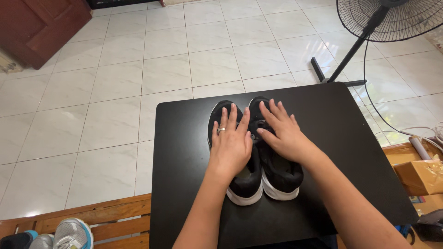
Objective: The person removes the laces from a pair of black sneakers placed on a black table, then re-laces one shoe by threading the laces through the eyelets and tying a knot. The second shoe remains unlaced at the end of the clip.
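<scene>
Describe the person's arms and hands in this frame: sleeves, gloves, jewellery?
Both forearms are bare as far as the bottom edge of the frame; no sleeves, gloves, watch or wristbands show. The left hand wears a thin silver-coloured ring on one finger. The right hand shows no ring or other jewellery. Fingernails look short and unpainted, though they are small in the picture.

The left hand [230, 143] and the right hand [285, 133] are lying flat over the pair of black sneakers with white soles [249, 184], hiding the laces and tongues. At two o'clock, the black standing fan [392, 20] is getting cropped by the frame. At seven o'clock, the grey and blue sports shoes [69, 235] are running off the bottom edge.
</scene>
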